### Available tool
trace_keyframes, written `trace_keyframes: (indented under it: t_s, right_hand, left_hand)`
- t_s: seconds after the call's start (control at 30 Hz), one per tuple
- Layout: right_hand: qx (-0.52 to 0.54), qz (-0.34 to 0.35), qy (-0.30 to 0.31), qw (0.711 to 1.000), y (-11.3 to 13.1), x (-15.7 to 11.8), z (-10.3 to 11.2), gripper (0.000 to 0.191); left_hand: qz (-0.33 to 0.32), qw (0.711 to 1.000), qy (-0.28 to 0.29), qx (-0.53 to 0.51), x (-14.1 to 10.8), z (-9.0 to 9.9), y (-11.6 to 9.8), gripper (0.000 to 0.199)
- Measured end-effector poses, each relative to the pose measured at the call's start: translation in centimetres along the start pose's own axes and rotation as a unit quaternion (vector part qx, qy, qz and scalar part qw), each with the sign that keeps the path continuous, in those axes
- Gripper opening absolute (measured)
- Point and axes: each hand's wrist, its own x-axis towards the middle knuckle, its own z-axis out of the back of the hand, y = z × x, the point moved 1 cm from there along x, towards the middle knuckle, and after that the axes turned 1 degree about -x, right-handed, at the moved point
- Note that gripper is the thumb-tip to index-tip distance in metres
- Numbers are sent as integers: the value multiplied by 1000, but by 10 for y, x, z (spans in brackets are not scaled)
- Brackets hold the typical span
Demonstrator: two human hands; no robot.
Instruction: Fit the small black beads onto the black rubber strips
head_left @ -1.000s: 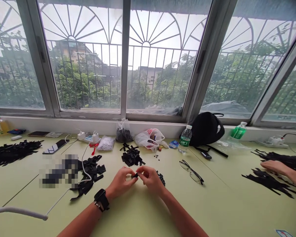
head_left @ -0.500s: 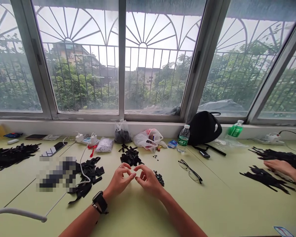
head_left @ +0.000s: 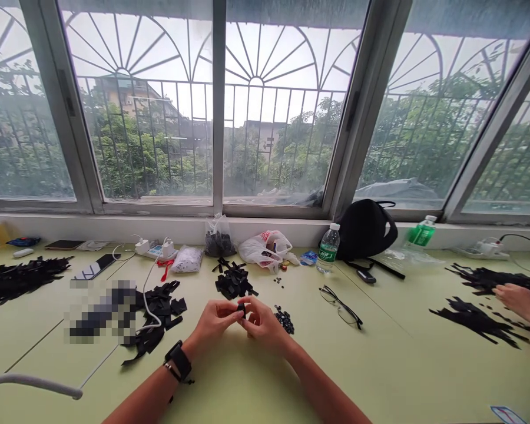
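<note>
The left hand [head_left: 218,323] and the right hand [head_left: 265,325] were together at the fingertips, thumbs and forefingers pinched on a small black piece [head_left: 241,310] between them. The piece was raised a little on its edge, partly covered by the fingers, at the centre of the work. Both wrists were low over the pale green table [head_left: 247,383], the left forearm slanting in from 7 o'clock with a dark watch [head_left: 179,360] on its wrist, the right forearm from 5 o'clock. The right hand's other fingers were curled under towards the palm; the left hand's were mostly hidden behind its forefinger.

Taking the pinched piece as the middle of the dial, a pile of black strips [head_left: 233,282] lay near at 12 o'clock, and a heap of small dark round pieces [head_left: 284,320] just beside the right hand, a little past 3. Farther out towards 3 lay eyeglasses [head_left: 355,321], with a water bottle [head_left: 328,253] standing at 2. More black strips [head_left: 170,300] spread at 9 o'clock, crossed by a white cable [head_left: 146,291].
</note>
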Motion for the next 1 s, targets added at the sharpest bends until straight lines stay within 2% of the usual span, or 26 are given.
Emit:
trace_keyframes:
  t_s: [0.13,0.23,0.3,0.4,0.53,0.67,0.8,0.9,1.0]
  right_hand:
    - [18,5,5,1000,-2,2,0,33]
    - [15,16,-14,1000,-5,2,1,30]
    - [-32,37,-50,998,-6,2,2,26]
    - [-155,79,-97,980,-7,0,3,22]
    - [-256,122,-101,954,-7,-3,1,24]
    - [-261,151,-112,947,-7,-4,1,27]
    - [-257,171,-139,941,-6,-6,3,30]
    - [-253,159,-141,944,-6,-5,4,33]
    - [-215,119,-137,959,-7,-3,4,38]
  left_hand:
    - [-37,998,-13,53,0,0,-2,42]
    - [-20,1000,13,6,0,-1,1,37]
    - [-2,999,17,-27,1,-2,5,36]
    - [8,999,-14,-35,2,-2,10,36]
    - [0,999,-18,-36,2,-3,10,35]
    - [21,1000,-17,-11,1,-3,8,38]
    - [22,1000,8,5,2,-2,8,43]
    - [12,1000,12,-1,3,-2,7,43]
    - [36,999,10,-23,2,-1,5,43]
